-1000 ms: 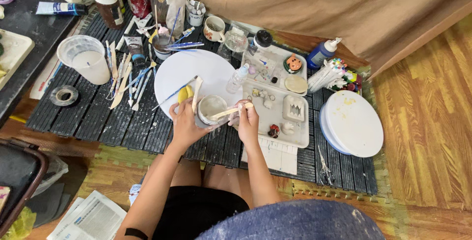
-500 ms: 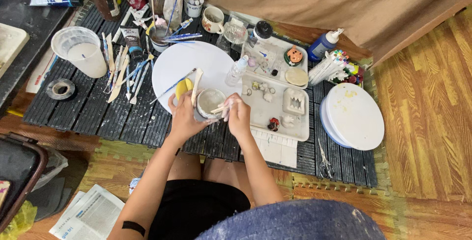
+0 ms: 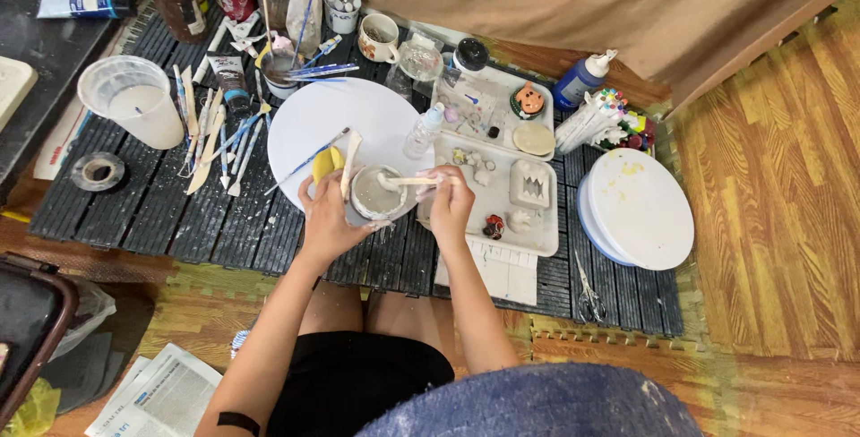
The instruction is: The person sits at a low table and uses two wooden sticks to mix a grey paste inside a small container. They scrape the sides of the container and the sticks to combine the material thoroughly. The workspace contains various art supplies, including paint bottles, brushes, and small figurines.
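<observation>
The left hand (image 3: 327, 218) wraps around a small round cup (image 3: 376, 195), fingers closed on its side, holding it just above the near edge of the dark slatted table (image 3: 161, 222). The cup holds a pale grey mix. The right hand (image 3: 448, 202) pinches a flat wooden stick (image 3: 414, 182), its fingers closed on one end while the other end dips into the cup. A second wooden stick (image 3: 350, 152) rises beside the left thumb, and a yellow sponge (image 3: 324, 161) sits just behind the left fingers.

Behind the cup lies a large white round board (image 3: 331, 119), with a thin blue brush (image 3: 305, 162) resting across its edge. To the right of the hands a white tray (image 3: 537, 222) carries small pale clay pieces, and a second tray (image 3: 484, 106) behind it holds an orange figure and a round tan disc. A clear squeeze bottle (image 3: 423, 131) stands between the board and the trays. Further right sits a stack of white round plates (image 3: 640, 209), with scissors (image 3: 587, 280) near its front. On the left, a clear plastic tub (image 3: 139, 101) with white liquid stands beside a scatter of brushes and modelling tools (image 3: 215, 132), and a roll of tape (image 3: 97, 171) lies near the table's corner. Jars, a mug (image 3: 378, 37) and a blue bottle (image 3: 578, 81) line the far side.
</observation>
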